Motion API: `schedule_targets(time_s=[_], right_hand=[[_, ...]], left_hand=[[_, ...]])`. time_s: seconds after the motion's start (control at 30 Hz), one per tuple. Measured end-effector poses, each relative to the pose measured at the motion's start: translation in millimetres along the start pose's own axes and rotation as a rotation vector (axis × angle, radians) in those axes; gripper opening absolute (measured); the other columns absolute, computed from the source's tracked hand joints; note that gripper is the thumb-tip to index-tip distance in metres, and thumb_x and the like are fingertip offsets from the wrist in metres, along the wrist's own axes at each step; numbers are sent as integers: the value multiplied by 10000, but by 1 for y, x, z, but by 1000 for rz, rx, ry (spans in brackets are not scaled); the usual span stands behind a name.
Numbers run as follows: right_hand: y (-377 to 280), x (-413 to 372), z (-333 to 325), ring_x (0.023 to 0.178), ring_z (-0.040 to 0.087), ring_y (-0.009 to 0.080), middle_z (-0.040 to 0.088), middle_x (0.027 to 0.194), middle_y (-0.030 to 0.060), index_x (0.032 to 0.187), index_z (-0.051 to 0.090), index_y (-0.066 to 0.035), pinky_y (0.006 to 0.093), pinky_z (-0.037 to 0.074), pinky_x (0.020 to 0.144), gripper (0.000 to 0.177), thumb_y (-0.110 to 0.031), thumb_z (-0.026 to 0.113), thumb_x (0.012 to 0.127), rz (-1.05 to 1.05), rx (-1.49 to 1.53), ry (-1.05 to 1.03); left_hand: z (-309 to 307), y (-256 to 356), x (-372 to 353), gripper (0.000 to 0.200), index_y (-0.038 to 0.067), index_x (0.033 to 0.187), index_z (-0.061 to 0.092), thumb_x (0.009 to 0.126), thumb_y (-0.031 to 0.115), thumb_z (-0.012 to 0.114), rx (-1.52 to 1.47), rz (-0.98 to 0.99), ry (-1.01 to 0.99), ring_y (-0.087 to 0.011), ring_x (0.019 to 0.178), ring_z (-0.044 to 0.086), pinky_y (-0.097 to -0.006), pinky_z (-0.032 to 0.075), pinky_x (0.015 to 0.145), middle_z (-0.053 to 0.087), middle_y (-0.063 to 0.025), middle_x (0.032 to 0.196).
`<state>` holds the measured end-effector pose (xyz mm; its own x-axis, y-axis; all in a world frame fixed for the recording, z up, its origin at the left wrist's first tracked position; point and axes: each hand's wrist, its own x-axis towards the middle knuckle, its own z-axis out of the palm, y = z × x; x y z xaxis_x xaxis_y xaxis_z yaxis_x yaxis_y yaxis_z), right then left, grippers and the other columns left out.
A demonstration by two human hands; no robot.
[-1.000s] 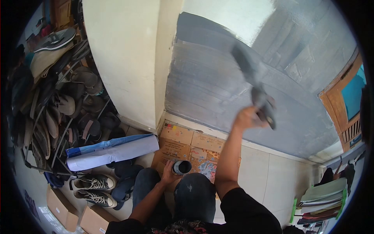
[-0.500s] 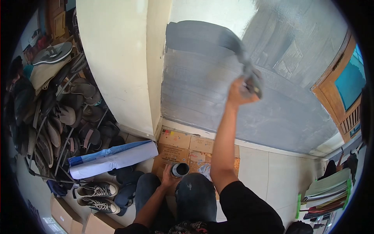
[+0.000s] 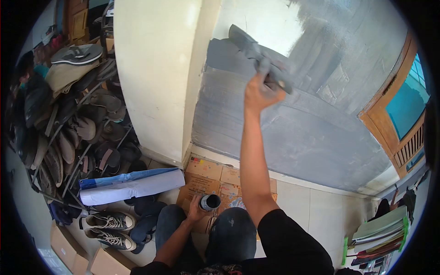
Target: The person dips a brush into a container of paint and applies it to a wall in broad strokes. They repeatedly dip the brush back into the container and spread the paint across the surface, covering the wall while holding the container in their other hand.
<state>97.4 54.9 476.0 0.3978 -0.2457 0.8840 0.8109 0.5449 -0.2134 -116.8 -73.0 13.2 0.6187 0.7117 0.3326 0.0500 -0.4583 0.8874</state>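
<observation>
My right hand (image 3: 262, 94) is raised to the wall, its fingers wrapped around the handle of a grey-smeared paintbrush (image 3: 251, 50). The brush's wide head points up and left, over the border between wet grey paint and the pale wall (image 3: 270, 25); whether the bristles touch is hard to tell. Low down by my knees, my left hand (image 3: 196, 208) grips a small paint can (image 3: 210, 202) with a dark inside. Spread beneath the can is a flattened cardboard sheet (image 3: 201, 183) with paint stains.
A cream pillar (image 3: 151, 82) stands left of the painted wall. Beyond it, a rack of shoes (image 3: 87, 133) leans in, with a rolled white-and-blue sheet (image 3: 133, 187) and sneakers (image 3: 110, 229) on the floor. To the right are a wooden door (image 3: 389, 119) and a stack of folders (image 3: 380, 229).
My right hand and the paintbrush have moved up and to the left along the wall. My left hand still holds the can at nearly the same place. The view has shifted slightly.
</observation>
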Motion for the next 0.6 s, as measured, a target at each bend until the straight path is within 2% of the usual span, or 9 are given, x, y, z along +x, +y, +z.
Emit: schedule_targets(time_s=[0.07,0.13,0.2,0.27,0.37,0.43,0.47,0.53,0.6], right_hand=[[17,-16,30,770,654,118,700,912,96,964,673,93,245,544,706,145,-47,684,928,42,50,39],[30,-27,37,743,644,106,700,872,82,935,684,95,242,545,702,139,-43,687,924,81,96,77],[35,-33,26,687,621,88,695,811,67,884,693,101,230,527,659,138,-33,695,915,15,-115,-26],[39,-27,11,662,620,93,695,786,69,873,696,104,228,510,634,140,-31,699,911,9,-159,48],[32,15,-55,787,679,168,716,910,127,939,672,72,276,557,658,73,34,667,877,-226,-334,45],[16,36,-83,709,671,141,711,838,102,881,688,91,255,531,638,167,-70,703,923,-322,-462,119],[9,38,-85,709,671,141,711,838,102,881,688,91,255,531,638,167,-70,703,923,-331,-465,119],[-5,40,-82,740,668,132,710,882,104,931,674,83,247,528,648,174,-88,708,928,-166,-287,269],[-17,36,-59,750,673,143,711,882,106,917,682,81,250,530,642,141,-60,693,922,-150,-221,239]], left_hand=[[-3,-1,0,775,31,1164,562,517,188,960,3,27,72,-408,1042,564,-489,490,891,586,-200,1089],[-5,-1,3,740,33,1146,578,527,182,953,1,19,34,-407,1029,565,-493,489,892,594,-195,1086],[-8,2,4,727,34,1141,584,530,177,950,1,25,41,-407,1030,566,-492,489,893,599,-190,1079],[-5,3,3,714,35,1136,589,532,171,946,-6,30,42,-408,1031,567,-492,489,894,603,-184,1072],[-4,5,2,719,40,1143,590,531,172,942,-63,-40,42,-408,1040,568,-490,488,904,607,-183,1084],[-6,11,2,743,41,1163,581,534,188,947,-27,-20,28,-412,1047,569,-492,488,914,600,-187,1112],[-4,9,2,743,41,1163,581,534,188,947,-34,-13,25,-412,1047,569,-492,488,914,600,-187,1112],[1,3,1,775,37,1190,566,536,201,948,-37,-54,-12,-414,1049,569,-493,488,918,594,-195,1138],[1,6,2,779,35,1196,562,539,201,946,-47,-45,-7,-414,1049,569,-492,488,916,594,-196,1136]])
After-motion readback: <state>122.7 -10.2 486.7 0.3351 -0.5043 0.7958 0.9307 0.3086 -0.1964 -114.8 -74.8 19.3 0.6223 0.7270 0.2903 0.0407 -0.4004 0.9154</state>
